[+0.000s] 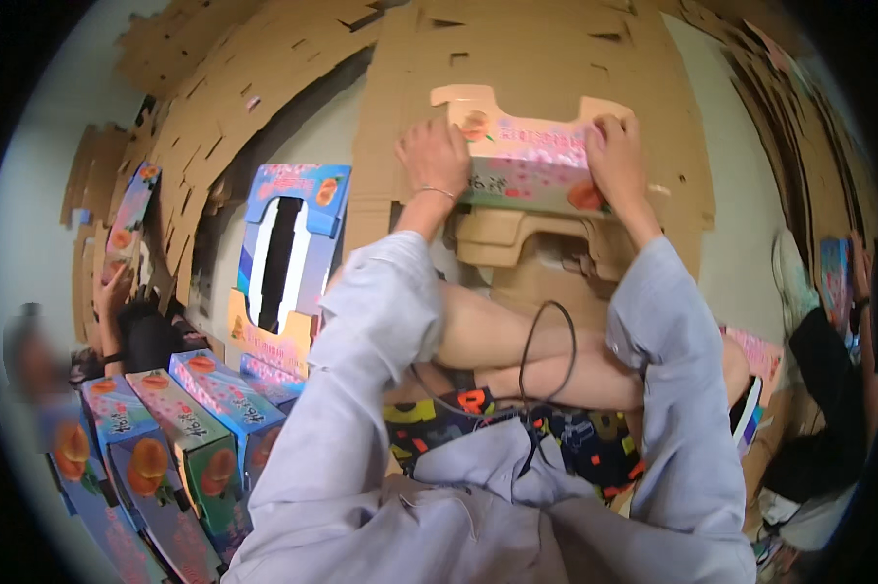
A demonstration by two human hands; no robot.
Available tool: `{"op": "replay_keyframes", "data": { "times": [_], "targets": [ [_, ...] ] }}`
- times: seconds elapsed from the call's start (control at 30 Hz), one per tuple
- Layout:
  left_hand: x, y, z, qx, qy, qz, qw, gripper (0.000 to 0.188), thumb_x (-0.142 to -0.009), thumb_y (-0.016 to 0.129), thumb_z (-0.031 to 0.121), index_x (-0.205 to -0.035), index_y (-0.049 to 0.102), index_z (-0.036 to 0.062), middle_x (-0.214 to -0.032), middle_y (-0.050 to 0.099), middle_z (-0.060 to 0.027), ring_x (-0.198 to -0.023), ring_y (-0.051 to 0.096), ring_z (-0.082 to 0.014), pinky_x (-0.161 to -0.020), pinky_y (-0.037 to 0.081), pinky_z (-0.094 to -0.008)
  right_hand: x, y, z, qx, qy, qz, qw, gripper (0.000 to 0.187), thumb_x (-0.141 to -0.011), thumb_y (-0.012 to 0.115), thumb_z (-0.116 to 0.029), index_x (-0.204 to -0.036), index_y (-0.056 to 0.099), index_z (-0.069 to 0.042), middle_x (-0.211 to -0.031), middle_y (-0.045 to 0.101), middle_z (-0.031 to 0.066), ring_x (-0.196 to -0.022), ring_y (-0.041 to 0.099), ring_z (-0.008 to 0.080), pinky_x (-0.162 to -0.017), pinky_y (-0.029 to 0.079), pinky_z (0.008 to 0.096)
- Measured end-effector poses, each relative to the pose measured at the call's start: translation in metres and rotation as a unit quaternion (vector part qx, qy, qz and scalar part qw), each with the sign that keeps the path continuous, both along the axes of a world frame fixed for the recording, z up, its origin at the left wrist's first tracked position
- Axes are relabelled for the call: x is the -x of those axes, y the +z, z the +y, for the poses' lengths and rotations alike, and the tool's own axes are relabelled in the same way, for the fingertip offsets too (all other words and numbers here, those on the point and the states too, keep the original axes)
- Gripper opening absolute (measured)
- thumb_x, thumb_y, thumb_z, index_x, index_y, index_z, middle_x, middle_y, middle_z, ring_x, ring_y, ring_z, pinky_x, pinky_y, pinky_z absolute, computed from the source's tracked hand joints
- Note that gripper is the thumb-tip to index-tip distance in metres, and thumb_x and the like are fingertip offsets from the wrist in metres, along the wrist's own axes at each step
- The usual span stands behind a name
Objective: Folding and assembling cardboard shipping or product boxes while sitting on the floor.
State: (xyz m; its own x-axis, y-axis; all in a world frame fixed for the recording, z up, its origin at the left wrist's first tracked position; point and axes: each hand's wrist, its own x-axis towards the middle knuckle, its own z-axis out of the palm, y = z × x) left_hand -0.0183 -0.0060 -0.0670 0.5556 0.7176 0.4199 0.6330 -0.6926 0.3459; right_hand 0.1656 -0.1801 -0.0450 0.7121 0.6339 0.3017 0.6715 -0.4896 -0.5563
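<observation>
Carton, one, partly folded: your left hand grips one side, your right hand pinches the other. At least four boxes stand leftward, contents hidden.

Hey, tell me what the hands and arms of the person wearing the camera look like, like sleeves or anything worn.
Loose, pale grey-blue sleeves leave both forearms partly bare. The left hand is ungloved, with a thin bracelet at its wrist. The right hand is ungloved too, with no wristband visible.
</observation>
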Motion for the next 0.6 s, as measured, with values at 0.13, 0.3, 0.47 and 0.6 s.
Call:
{"op": "replay_keyframes", "data": {
  "times": [0.13, 0.3, 0.47, 0.6],
  "targets": [
    [-0.017, -0.007, 0.002, -0.003, 0.043, 0.129, 0.991, 0.030, -0.086, 0.046, 0.029, -0.100, 0.060, 0.0069, -0.105, 0.056, -0.0167, -0.097, 0.049, -0.0305, -0.087, 0.034, -0.0485, -0.014, -0.018, 0.007, 0.004, -0.001, -0.081, 0.997, 0.024, -0.083, 0.054, -0.022, -0.102, 0.058, -0.007, -0.104, 0.051, 0.0160, -0.090, 0.056, 0.0347, -0.074, 0.046, 0.0464],
    [-0.035, -0.034, 0.002, -0.088, 0.070, 0.065, 0.992, 0.023, -0.083, 0.051, 0.024, -0.095, 0.060, 0.0071, -0.099, 0.053, -0.0152, -0.095, 0.050, -0.0323, -0.085, 0.035, -0.0473, -0.024, -0.050, 0.015, 0.009, -0.020, -0.200, 0.980, 0.025, -0.081, 0.056, -0.023, -0.099, 0.058, -0.007, -0.103, 0.052, 0.0162, -0.092, 0.054, 0.0344, -0.077, 0.043, 0.0461],
    [-0.036, -0.042, 0.007, -0.129, 0.055, 0.050, 0.989, 0.025, -0.082, 0.052, 0.023, -0.101, 0.060, 0.0088, -0.096, 0.053, -0.0167, -0.090, 0.050, -0.0347, -0.083, 0.038, -0.0485, -0.030, -0.058, 0.015, 0.030, -0.049, -0.211, 0.976, 0.028, -0.076, 0.060, -0.027, -0.095, 0.057, -0.007, -0.103, 0.052, 0.0158, -0.088, 0.052, 0.0325, -0.075, 0.042, 0.0453],
    [-0.039, -0.029, 0.003, -0.107, 0.048, 0.064, 0.991, 0.026, -0.081, 0.054, 0.023, -0.102, 0.058, 0.0080, -0.098, 0.052, -0.0152, -0.093, 0.049, -0.0320, -0.082, 0.037, -0.0462, -0.026, -0.048, 0.014, -0.021, -0.047, -0.214, 0.975, 0.026, -0.074, 0.060, -0.023, -0.093, 0.057, -0.006, -0.102, 0.052, 0.0152, -0.089, 0.051, 0.0314, -0.073, 0.042, 0.0454]
  ]
}}
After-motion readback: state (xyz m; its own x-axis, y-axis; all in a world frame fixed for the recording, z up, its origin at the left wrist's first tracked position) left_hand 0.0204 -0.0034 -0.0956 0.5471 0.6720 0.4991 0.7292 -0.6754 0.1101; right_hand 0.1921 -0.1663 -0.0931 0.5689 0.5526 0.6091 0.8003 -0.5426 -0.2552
